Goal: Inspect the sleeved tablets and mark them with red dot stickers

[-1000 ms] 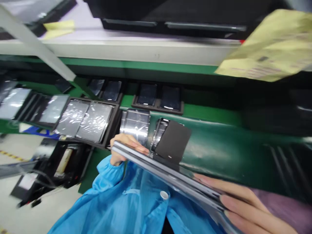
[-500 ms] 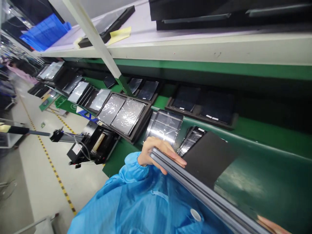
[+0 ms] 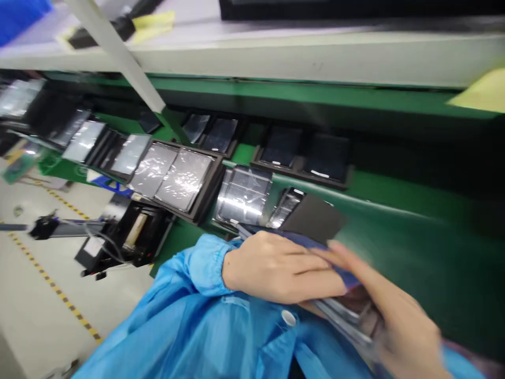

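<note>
My left hand (image 3: pixel 280 268), in a blue sleeve, lies closed over the top of a thin grey flat device (image 3: pixel 343 316) held close to my chest. My right hand (image 3: pixel 394 321) is blurred by motion at the device's lower right end, with its fingers reaching over it. A dark flat panel (image 3: pixel 311 218) lies on the green belt (image 3: pixel 414 247) just beyond my hands. Shiny film-wrapped panels (image 3: pixel 242 197) sit beside it on the left.
Black trays with wrapped screens (image 3: pixel 173 176) line the green conveyor to the left. More dark trays (image 3: pixel 303 150) sit further back under a white shelf (image 3: pixel 276 52). A black machine (image 3: pixel 126 237) stands on the floor at the left. Yellow paper (image 3: pixel 481 92) hangs at the right.
My left hand has shifted from gripping the device's end to lying over its top. My right hand has come up along the device toward the left hand. The view has swung slightly.
</note>
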Action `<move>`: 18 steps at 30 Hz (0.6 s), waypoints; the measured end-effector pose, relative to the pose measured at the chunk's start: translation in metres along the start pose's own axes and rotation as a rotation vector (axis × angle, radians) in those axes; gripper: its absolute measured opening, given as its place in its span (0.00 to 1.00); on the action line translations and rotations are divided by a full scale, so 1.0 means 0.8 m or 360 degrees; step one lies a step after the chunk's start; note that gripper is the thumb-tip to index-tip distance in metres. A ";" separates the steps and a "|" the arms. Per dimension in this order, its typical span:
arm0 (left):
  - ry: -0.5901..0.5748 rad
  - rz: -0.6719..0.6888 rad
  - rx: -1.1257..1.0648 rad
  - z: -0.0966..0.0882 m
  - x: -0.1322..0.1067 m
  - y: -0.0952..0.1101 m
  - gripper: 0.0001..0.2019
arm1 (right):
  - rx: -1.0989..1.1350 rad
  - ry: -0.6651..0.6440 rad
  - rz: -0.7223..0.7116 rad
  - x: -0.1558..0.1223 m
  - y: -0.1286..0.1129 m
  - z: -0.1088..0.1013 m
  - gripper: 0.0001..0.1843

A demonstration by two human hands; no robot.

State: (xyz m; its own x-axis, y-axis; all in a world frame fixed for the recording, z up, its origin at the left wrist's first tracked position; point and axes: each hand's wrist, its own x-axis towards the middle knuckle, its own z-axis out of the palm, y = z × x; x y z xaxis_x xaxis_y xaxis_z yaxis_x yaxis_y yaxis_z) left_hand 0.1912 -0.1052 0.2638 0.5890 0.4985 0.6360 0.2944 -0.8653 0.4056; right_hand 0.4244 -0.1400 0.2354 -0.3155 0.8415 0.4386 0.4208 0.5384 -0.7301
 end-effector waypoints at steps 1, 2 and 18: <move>-0.0030 0.0003 0.0110 0.000 0.012 0.006 0.12 | -0.0013 -0.0022 -0.0047 0.001 0.001 0.004 0.28; -0.0019 -0.0006 0.0170 -0.001 0.020 0.011 0.12 | 0.0022 -0.0001 -0.0094 0.001 0.004 0.009 0.27; 0.0051 -0.0660 -0.1085 0.022 -0.044 -0.038 0.15 | 0.1169 0.0859 0.0276 -0.021 0.044 0.034 0.05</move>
State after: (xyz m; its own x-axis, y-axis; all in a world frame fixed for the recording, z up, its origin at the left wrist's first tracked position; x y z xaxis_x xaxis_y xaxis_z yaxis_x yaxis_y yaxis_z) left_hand 0.1745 -0.0975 0.2177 0.5073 0.7830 0.3600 -0.0465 -0.3923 0.9187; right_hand 0.4213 -0.1367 0.1881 0.2175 0.9141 0.3423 -0.2778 0.3941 -0.8761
